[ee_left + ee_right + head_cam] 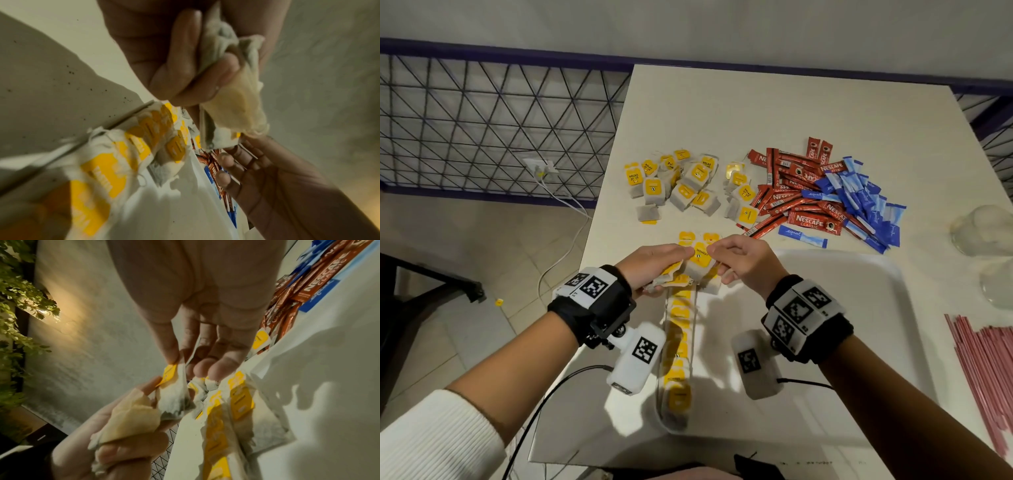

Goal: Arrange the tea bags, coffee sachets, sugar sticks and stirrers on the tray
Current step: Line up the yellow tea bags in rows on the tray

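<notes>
My left hand point(674, 260) grips a small bunch of yellow-tagged tea bags point(236, 105) over the far left corner of the white tray point(842, 308). My right hand point(719, 255) pinches the top tea bag point(700, 258) of that bunch between thumb and finger; the right wrist view shows this bag point(174, 395) hanging from the fingertips point(171, 355). A straight row of tea bags point(678, 359) lies along the tray's left side. Beyond the tray sit loose piles of tea bags point(678, 185), red coffee sachets point(798, 195) and blue sugar sticks point(866, 202).
Pink stirrers point(983, 359) lie on the white table point(756, 113) right of the tray. Two clear glass vessels point(983, 229) stand at the table's right edge. A wire-mesh fence point(482, 130) and a power cable point(565, 240) are to the left, off the table.
</notes>
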{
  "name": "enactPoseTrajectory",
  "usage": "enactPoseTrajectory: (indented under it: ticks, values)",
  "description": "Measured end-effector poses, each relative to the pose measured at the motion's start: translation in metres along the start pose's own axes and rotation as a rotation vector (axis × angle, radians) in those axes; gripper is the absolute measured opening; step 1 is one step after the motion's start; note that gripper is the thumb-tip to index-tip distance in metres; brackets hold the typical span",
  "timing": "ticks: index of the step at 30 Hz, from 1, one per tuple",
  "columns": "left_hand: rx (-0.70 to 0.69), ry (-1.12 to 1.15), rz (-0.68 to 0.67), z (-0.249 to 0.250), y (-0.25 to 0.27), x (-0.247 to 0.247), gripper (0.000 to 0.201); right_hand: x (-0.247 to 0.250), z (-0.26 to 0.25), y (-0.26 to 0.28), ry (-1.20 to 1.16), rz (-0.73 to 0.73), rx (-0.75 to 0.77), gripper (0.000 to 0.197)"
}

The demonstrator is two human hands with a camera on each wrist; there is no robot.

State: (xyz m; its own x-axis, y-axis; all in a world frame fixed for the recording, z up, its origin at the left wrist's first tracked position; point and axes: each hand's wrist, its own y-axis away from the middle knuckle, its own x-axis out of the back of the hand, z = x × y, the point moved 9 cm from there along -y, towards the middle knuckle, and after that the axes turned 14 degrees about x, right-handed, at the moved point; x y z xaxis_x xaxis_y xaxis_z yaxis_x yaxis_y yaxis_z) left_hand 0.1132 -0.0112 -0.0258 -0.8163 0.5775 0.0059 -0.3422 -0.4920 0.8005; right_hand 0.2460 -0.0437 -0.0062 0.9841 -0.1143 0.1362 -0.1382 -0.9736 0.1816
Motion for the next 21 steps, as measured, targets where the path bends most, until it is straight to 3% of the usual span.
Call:
enactPoseTrajectory:
  ticks: [5,12,14,18,21]
  values:
    - [-0.130,-0.191,0.097,0.011,-0.003,0.000,0.004,0.003,0.007,0.004,0.026,-0.063,-0.024,0.012]
    - [-0.196,-0.246,0.111,0.019,-0.003,0.002,0.025,0.008,0.004,0.009,0.114,-0.218,-0.052,0.015]
    - [-0.189,-0.256,0.121,0.020,-0.005,0.006,0.021,0.012,0.002,0.011,0.168,-0.270,-0.060,0.013]
    - [-0.179,-0.334,0.076,0.021,0.001,0.002,0.019,0.020,-0.006,0.012,0.166,-0.336,-0.087,0.008]
    - [-0.179,-0.399,0.018,0.022,0.006,-0.006,0.009,0.030,-0.016,0.006,0.087,-0.286,-0.066,0.008]
